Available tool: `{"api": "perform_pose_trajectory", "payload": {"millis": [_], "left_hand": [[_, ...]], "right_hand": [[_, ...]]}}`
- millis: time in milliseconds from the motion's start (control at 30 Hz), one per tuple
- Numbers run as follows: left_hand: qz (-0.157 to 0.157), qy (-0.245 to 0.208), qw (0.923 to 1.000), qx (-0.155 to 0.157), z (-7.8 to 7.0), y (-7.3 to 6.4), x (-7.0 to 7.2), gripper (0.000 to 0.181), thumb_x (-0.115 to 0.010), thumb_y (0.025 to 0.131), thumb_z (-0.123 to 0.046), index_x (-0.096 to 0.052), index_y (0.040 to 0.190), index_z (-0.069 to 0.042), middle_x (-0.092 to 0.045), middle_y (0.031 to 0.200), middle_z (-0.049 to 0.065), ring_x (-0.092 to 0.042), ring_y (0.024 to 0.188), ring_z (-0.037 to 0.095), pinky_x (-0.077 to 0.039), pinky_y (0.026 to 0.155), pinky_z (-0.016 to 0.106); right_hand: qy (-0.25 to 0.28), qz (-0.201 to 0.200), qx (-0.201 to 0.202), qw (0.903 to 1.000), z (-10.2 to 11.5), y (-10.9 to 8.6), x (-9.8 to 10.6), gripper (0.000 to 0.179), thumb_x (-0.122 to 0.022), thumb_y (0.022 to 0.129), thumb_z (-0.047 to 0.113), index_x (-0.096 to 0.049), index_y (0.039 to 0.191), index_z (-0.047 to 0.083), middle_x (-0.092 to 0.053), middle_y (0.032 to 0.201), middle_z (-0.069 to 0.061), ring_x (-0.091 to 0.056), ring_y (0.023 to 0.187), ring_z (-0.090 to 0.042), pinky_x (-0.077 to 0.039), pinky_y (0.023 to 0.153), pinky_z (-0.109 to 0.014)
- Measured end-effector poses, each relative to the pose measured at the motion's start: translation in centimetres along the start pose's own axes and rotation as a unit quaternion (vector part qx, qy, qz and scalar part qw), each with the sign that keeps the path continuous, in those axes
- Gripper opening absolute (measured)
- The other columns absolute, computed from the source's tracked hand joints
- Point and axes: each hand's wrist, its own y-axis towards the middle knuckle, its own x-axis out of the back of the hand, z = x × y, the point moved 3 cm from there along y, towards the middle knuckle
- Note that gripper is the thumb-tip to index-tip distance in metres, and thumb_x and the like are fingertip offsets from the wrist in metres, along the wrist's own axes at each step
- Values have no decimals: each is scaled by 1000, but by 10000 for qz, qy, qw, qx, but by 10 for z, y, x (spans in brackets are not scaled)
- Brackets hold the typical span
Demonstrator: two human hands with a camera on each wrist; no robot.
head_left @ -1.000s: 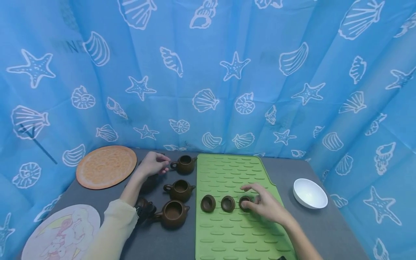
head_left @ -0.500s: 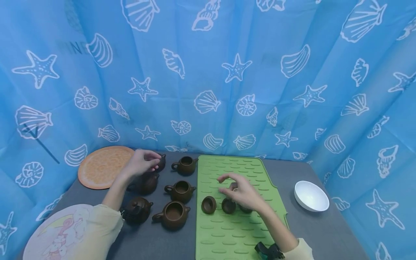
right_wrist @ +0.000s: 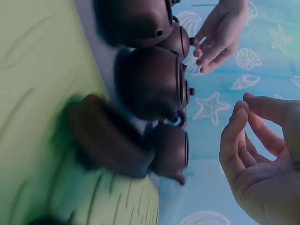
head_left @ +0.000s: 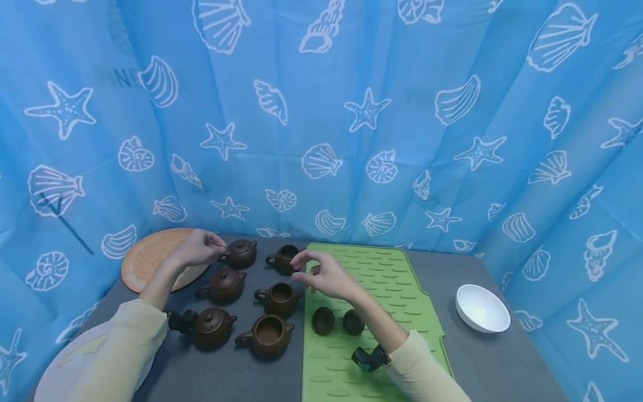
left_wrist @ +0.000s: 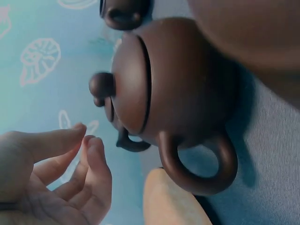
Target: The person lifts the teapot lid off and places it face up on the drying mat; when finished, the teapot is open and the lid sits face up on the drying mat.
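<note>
Left hand (head_left: 197,249) and right hand (head_left: 325,274) both look empty from here

So the left one's on the handle side of the far lidded teapot (head_left: 242,256), thumb and fingertips drawn in close; can't tell if it's touching. The right one's curved with a narrow gap between thumb and index, held near the far open teapot (head_left: 284,261), over the left edge of the green mat (head_left: 382,279). Two brown lids, left lid (head_left: 323,321) and right lid (head_left: 354,323), sit on the mat beside that forearm, and there's a white bowl (head_left: 472,319) off to the right on the grey table (head_left: 226,379).
</note>
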Motion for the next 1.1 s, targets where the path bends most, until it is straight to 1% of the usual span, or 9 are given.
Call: {"api": "perform_pose_trajectory", "payload": {"millis": [167, 267, 400, 567, 700, 833, 933, 1000, 1100], "left_hand": [[-71, -167, 9990, 398, 13, 4, 5, 33, -61, 108, -9, -66, 132, 14, -73, 119, 30, -74, 109, 38, -65, 93, 50], [-76, -145, 9981, 590, 19, 7, 4, 32, -63, 107, -8, -69, 132, 12, -73, 125, 30, -73, 116, 41, -65, 96, 52], [-114, -106, 9971, 745, 27, 10, 3, 26, -65, 106, -5, -72, 126, 9, -75, 123, 29, -74, 118, 44, -66, 93, 52], [-221, -103, 9961, 851, 36, 15, 0, 22, -68, 104, -8, -75, 120, 7, -77, 116, 25, -77, 108, 37, -67, 88, 48], [-351, -60, 9953, 900, 40, 18, -1, 22, -71, 104, -11, -78, 117, 4, -78, 113, 22, -77, 100, 28, -68, 84, 45], [-406, -37, 9957, 838, 41, 18, -2, 21, -71, 104, -12, -78, 116, 4, -78, 112, 21, -77, 99, 27, -68, 83, 45], [-406, -60, 9960, 791, 41, 16, -1, 22, -71, 104, -12, -78, 116, 5, -78, 112, 22, -77, 100, 28, -68, 83, 45], [-420, -89, 9957, 818, 40, 15, -1, 22, -71, 104, -13, -78, 116, 4, -78, 113, 21, -78, 101, 28, -68, 84, 44], [-409, -95, 9956, 838, 40, 14, -1, 23, -70, 105, -14, -78, 117, 3, -77, 115, 22, -77, 103, 29, -68, 86, 45]], "right_hand": [[275, -12, -3, 9996, 3, 35, -9, 28, -72, 104, 9, -69, 129, -3, -72, 116, -21, -69, 72, -20, -63, 64, -41], [628, -33, -325, 9975, 4, 53, -15, 29, -72, 104, 11, -69, 130, -1, -74, 114, -16, -71, 75, -15, -64, 67, -39], [1203, -48, -743, 9899, 6, 78, -24, 27, -71, 105, 12, -70, 130, 4, -73, 114, -12, -70, 78, -13, -63, 68, -28], [1637, -31, -1027, 9811, 8, 108, -39, 34, -70, 104, 10, -67, 135, -3, -72, 123, -25, -69, 79, -15, -61, 67, -23], [1619, -91, -1209, 9793, 7, 127, -53, 35, -70, 104, 9, -67, 136, -4, -72, 129, -32, -69, 78, -16, -59, 64, -21], [1504, -270, -1399, 9783, 0, 140, -65, 29, -67, 105, 5, -68, 133, -4, -77, 123, -28, -69, 76, -16, -64, 68, -29], [1456, -486, -1547, 9760, -6, 148, -71, 27, -66, 106, 4, -68, 131, -3, -80, 112, -22, -67, 72, -13, -67, 79, -42], [1391, -608, -1604, 9753, -9, 153, -75, 26, -67, 105, 5, -69, 130, -3, -79, 101, -16, -65, 68, -12, -67, 82, -45], [1220, -731, -1624, 9764, -11, 157, -80, 24, -69, 104, 5, -70, 127, -3, -72, 85, -7, -63, 63, -11, -66, 70, -37]]}}
